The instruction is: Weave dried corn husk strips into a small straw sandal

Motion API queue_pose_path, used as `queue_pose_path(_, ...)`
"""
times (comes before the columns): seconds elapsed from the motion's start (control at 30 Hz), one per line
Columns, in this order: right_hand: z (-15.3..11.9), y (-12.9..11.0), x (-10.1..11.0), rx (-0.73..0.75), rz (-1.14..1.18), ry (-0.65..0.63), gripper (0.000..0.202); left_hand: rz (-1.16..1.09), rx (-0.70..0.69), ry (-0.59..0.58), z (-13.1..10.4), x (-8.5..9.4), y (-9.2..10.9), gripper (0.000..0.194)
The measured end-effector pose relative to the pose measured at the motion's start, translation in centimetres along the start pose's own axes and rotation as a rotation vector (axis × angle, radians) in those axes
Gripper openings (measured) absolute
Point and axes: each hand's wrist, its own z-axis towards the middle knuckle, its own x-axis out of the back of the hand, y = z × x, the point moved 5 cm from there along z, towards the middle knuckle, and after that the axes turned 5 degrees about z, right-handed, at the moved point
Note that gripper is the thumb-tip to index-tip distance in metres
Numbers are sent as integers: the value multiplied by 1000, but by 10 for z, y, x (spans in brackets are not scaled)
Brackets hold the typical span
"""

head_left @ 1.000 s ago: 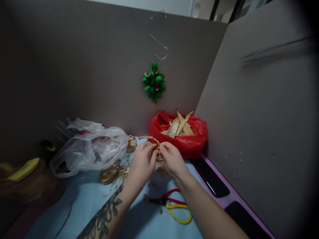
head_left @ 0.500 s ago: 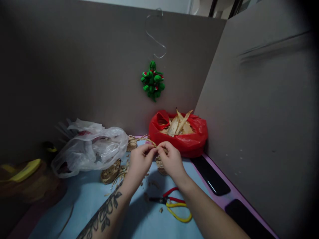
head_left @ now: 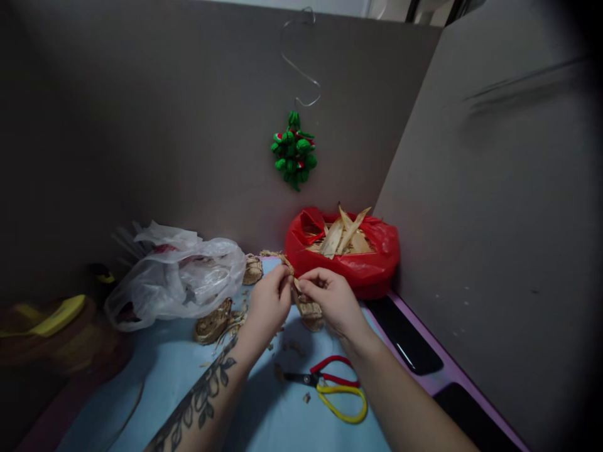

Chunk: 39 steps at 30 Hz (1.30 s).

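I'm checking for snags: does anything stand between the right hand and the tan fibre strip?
Nothing visible does: the right hand touches the tan fibre strip, beside the left hand; the scissors lie nearer the camera.

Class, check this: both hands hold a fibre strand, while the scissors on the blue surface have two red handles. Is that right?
Not quite: the head view shows one red handle and one yellow handle on the scissors. The left hand and right hand do hold the fibre strand.

Dim light falls on plain grey partition walls (head_left: 198, 125)
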Motion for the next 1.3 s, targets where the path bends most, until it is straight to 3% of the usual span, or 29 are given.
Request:
queue_pose_path(0.1, -7, 2, -10, 80, -77, 47, 12, -305, 178, -10, 1, -3, -10, 15)
queue_pose_path(0.2, -18, -1, -21, 301, -311, 88, 15, -683, 359, -77, 2, -11, -22, 21)
queue_pose_path(0.3, -25, -3, -30, 471, -544, 45, 28, -792, 399, -16, 6, -10, -31, 22)
queue_pose_path(0.37, -24, -5, -30, 494, -602, 7, 30, -758, 365, 30, 8, -7, -34, 21)
queue_pose_path(0.47, -16, -13, -17, 461, -564, 68, 17, -656, 291, -3, 9, -7, -30, 18)
queue_pose_path(0.53, -7, -12, -8, 347, -444, 73, 15, -578, 246, -67, 8, -10, -24, 19)
queue_pose_path(0.6, 0, -3, -6, 174, -252, -17, 19, -478, 197, -120, 6, -10, -16, 19)
queue_pose_path(0.7, 5, 6, -5, 37, -83, -91, 15, -240, 94, -126, 2, -6, -5, 17)
queue_pose_path(0.8, 6, 9, -3, 37, -85, -48, 13, 43, -2, -95, -1, 0, 2, 15)
queue_pose_path(0.9, 7, 10, -1, 56, -114, -31, 14, 169, -31, -107, -2, 2, 3, 15)
queue_pose_path(1.03, 8, 6, 2, 137, -189, -9, 12, 133, -88, -130, 1, 3, 5, 13)
queue_pose_path(1.2, 2, -4, 4, 309, -432, 144, 12, 30, -64, -100, 0, 7, 11, 15)
queue_pose_path(1.3, -2, -5, 6, 272, -358, 215, 13, 40, -81, -91, -8, 2, 20, 16)
